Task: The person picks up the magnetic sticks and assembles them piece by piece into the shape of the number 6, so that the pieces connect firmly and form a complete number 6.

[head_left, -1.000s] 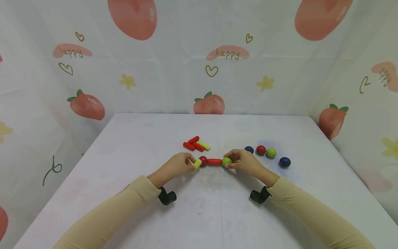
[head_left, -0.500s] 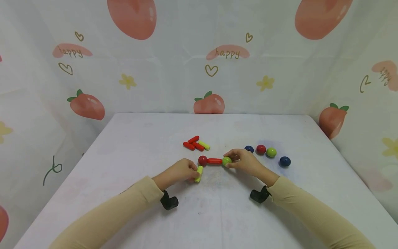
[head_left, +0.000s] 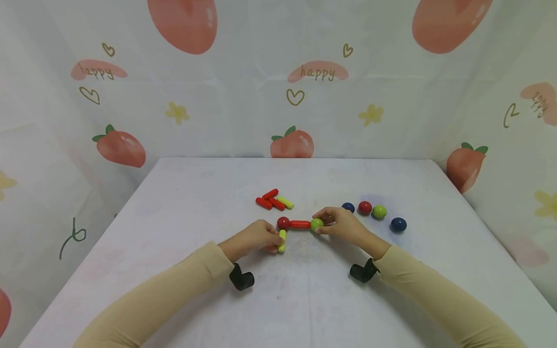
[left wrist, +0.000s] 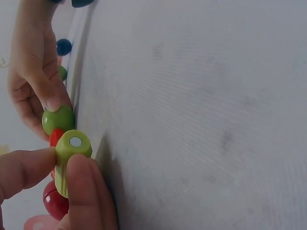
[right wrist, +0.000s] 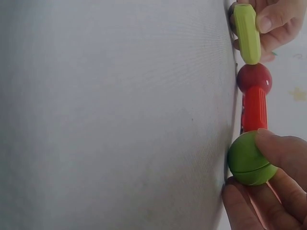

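My left hand (head_left: 263,236) pinches a yellow-green magnetic rod (head_left: 282,240) between thumb and fingers; a round silver magnet shows in its end in the left wrist view. The rod's far end is right at a red ball (head_left: 283,223). That ball joins one end of a red rod (head_left: 300,224), and a green ball (right wrist: 252,159) sits at the other end. My right hand (head_left: 344,225) grips this green ball with thumb and fingertips. Ball, red rod and ball form a straight row across the table.
Behind the row lie several loose rods, red ones (head_left: 263,203) and one yellow-green (head_left: 285,202). To the right are loose balls: two blue (head_left: 398,224), a red (head_left: 365,208) and a green (head_left: 379,211). A printed curtain hangs behind the white table (head_left: 209,188).
My left hand has swung the yellow-green rod from the red ball's left side round to its near side, now pointing toward me. My right hand stays on the green ball.
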### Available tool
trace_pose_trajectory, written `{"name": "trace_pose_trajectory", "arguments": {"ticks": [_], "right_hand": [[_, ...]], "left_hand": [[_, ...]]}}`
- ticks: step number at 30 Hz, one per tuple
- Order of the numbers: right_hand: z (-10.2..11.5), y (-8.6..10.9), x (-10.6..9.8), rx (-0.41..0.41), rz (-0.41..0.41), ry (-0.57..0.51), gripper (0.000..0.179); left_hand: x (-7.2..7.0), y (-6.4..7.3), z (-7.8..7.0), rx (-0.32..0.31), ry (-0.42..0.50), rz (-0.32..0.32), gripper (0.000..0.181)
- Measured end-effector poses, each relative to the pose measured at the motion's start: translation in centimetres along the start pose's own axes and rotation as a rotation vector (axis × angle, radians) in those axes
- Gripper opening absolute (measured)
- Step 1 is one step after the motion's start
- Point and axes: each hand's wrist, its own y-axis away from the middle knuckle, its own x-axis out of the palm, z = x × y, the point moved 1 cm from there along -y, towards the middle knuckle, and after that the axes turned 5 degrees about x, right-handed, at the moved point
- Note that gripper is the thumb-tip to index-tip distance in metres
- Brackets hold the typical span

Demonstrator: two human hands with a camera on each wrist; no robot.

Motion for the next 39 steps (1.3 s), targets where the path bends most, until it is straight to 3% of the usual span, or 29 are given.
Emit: {"name": "trace_pose_trajectory", "arguments": {"ticks": [10,34,39], "right_hand": [[-0.09,-0.08,0.00,-0.002,-0.006,0.003,0.033],[-0.11,-0.06,0.07,0.003,-0.011,0.017,0.033],[-0.09,-0.06,0.02,-0.005,-0.009,0.019,0.033]], "left_hand": [[-0.12,-0.20,-0.19,-0.048,0.052,0.015,0.015],[0.02,-0.15,-0.14,-0.028,0.097,0.018,0.022],[0.13,-0.08,-0.15,-0.026,0.069,0.007,0.026]]}}
